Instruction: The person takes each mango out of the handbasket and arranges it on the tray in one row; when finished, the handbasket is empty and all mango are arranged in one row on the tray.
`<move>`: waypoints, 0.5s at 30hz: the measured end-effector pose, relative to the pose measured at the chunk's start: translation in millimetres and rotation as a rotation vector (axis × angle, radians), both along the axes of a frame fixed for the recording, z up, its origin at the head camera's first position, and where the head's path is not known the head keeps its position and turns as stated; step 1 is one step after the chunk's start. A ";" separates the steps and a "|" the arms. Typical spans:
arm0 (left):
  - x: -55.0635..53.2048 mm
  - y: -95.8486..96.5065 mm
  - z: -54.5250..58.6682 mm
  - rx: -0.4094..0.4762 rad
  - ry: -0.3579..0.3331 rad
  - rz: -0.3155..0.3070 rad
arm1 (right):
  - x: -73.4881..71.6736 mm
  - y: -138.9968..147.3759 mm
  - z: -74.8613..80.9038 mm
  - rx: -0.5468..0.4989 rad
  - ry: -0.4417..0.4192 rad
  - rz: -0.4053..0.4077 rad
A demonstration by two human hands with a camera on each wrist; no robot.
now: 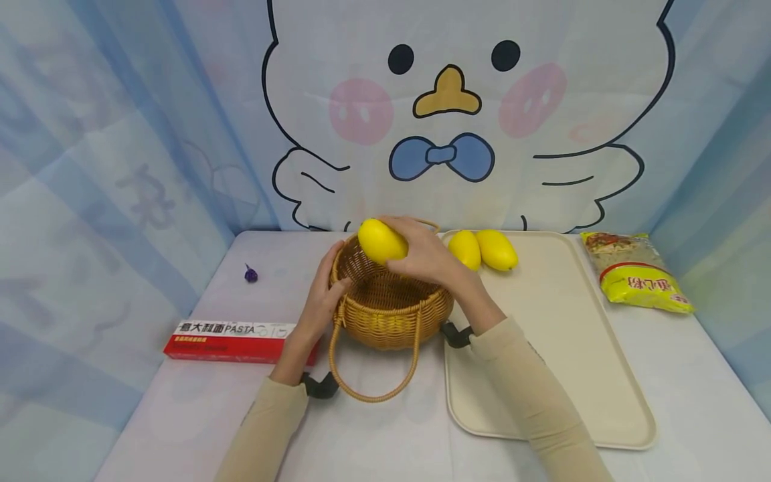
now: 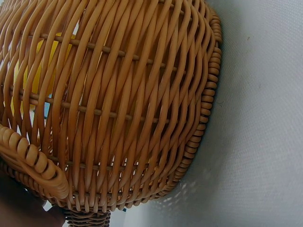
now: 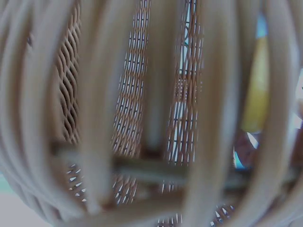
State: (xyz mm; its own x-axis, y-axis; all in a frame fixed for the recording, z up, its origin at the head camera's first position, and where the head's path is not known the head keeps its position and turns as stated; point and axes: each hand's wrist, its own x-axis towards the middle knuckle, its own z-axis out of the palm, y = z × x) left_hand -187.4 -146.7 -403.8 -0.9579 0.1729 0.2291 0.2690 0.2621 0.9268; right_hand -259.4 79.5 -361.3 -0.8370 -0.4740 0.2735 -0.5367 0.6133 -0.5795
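While my head feed looks forward and down, a printed curtain [image 1: 512, 194] spans 10 to 2 o'clock behind the tabletop [image 1: 379, 442]. A beige tray [image 1: 572, 348] lies to the basket's 4 o'clock, its long axis running roughly 11 to 5.

Near the middle I have the woven basket [image 1: 385, 331] upright, its mouth facing up and its front handle [image 1: 374, 399] drooping toward 6 o'clock. From the basket, a red-and-white pasta box [image 1: 235, 341] lies between 8 and 9 o'clock, its long axis along 9 to 3; a yellow food bag [image 1: 644, 274] rests out at 3 o'clock, just past the tray.

At the basket's 9 o'clock, I see the left hand [image 1: 316, 301] gripping the rim. The right hand [image 1: 427, 251] comes in from 4 o'clock, its fingers and thumb wrapped around a yellow fruit [image 1: 381, 241]. That fruit is held over the basket's mouth toward 11 o'clock, long axis tilted from 10 to 4, its exposed rounded end pointing to 10. My wrist feeds show mostly close weave, with yellow glimpsed through gaps.

Two more yellow fruits [image 1: 496, 250] sit side by side at the tray's 11 o'clock: one runs roughly 12 to 6, the other about 10 to 4. Smallest is a dark purple object [image 1: 251, 274], toward the basket's 9 o'clock.
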 end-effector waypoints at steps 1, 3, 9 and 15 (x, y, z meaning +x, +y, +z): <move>2.0 0.7 2.9 -0.001 0.001 0.002 | 0.3 0.3 0.1 -0.009 0.008 -0.010; 3.3 1.2 4.6 -0.001 0.001 0.004 | 0.7 1.2 0.1 -0.044 0.023 -0.027; 3.1 1.2 3.6 0.001 0.013 0.005 | 1.0 5.2 0.0 -0.225 0.036 -0.053; 2.6 0.7 2.5 0.003 0.007 0.003 | 3.9 9.1 -1.0 -0.338 0.063 -0.082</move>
State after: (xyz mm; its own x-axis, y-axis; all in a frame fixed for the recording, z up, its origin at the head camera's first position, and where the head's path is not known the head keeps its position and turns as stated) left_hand -184.8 -146.0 -401.3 -0.9569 0.1690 0.2361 0.2744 0.2607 0.9256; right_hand -255.5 88.6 -362.2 -0.8451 -0.2796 0.4555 -0.5345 0.4351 -0.7246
